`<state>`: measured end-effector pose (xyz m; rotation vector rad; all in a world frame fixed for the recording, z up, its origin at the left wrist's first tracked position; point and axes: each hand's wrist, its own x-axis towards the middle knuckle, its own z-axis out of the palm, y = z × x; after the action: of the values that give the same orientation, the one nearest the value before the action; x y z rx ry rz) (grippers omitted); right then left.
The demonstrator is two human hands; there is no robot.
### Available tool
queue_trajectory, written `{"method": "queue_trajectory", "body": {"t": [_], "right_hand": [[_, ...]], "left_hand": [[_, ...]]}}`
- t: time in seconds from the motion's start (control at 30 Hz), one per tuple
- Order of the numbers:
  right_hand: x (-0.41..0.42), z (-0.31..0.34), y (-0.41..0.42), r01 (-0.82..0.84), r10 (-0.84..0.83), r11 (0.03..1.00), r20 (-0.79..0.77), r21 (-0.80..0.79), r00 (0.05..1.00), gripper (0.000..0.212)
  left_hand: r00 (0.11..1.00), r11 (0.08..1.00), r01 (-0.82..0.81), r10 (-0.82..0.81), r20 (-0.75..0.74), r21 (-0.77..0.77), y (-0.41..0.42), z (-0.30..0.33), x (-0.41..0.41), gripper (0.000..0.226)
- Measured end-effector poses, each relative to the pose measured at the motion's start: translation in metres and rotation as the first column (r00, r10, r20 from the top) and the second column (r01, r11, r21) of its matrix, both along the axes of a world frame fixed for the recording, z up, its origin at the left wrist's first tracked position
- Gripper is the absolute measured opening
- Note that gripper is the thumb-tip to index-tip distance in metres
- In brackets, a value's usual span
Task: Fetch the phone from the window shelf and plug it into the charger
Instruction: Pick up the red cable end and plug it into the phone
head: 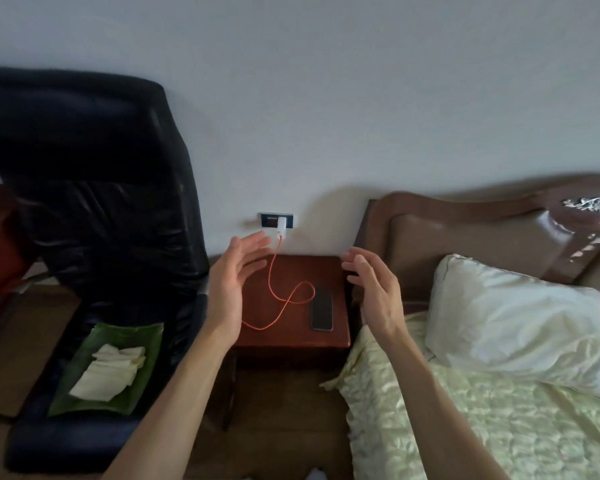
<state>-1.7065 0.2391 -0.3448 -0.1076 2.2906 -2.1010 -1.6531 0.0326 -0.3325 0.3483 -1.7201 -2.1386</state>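
Both grips are spread and empty: left hand (234, 271) and right hand (374, 289) hover at mid-frame over the counter (291, 341). The phone (322, 310) lies there beside the red cable (281, 299), apparently plugged in. Withdraw without snagging the cable.

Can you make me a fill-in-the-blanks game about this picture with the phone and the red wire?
1. The phone lies flat on the wooden ______, between the chair and the bed.
2. The orange-red cable hangs from a white charger plugged into the ______ socket.
3. The left hand and the right hand are both open and hold ______.
4. The white pillow rests on the ______.

Missing words: nightstand; wall; nothing; bed
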Motion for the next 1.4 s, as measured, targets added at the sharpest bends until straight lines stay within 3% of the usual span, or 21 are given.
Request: {"method": "queue_trajectory", "body": {"t": [0.43,0.53,0.77,1.1,1.4], "right_hand": [[-0.004,-0.013,-0.015,-0.091,0.091,0.996,0.037,0.016,0.995,0.035],[-0.014,-0.022,-0.011,-0.088,0.088,0.996,0.054,0.003,0.995,0.027],[-0.037,-0.064,-0.029,-0.099,0.101,0.995,0.232,-0.021,0.967,0.020],[-0.081,-0.131,-0.114,-0.220,0.147,0.967,0.428,0.126,0.892,0.023],[-0.134,-0.258,-0.228,-0.356,0.124,0.884,0.583,0.303,0.803,0.025]], "left_hand": [[0.997,0.997,-0.072,0.072,0.017,-0.025,-0.024,-0.007,0.009,0.054],[0.995,0.996,-0.093,0.094,0.043,-0.013,-0.024,-0.012,0.003,0.052],[0.965,0.985,-0.174,0.166,0.204,0.021,-0.034,-0.041,-0.019,0.049],[0.877,0.972,-0.215,0.148,0.457,0.098,-0.104,-0.128,-0.070,0.042],[0.787,0.990,-0.129,0.070,0.613,0.053,-0.179,-0.233,-0.155,0.037]]}}
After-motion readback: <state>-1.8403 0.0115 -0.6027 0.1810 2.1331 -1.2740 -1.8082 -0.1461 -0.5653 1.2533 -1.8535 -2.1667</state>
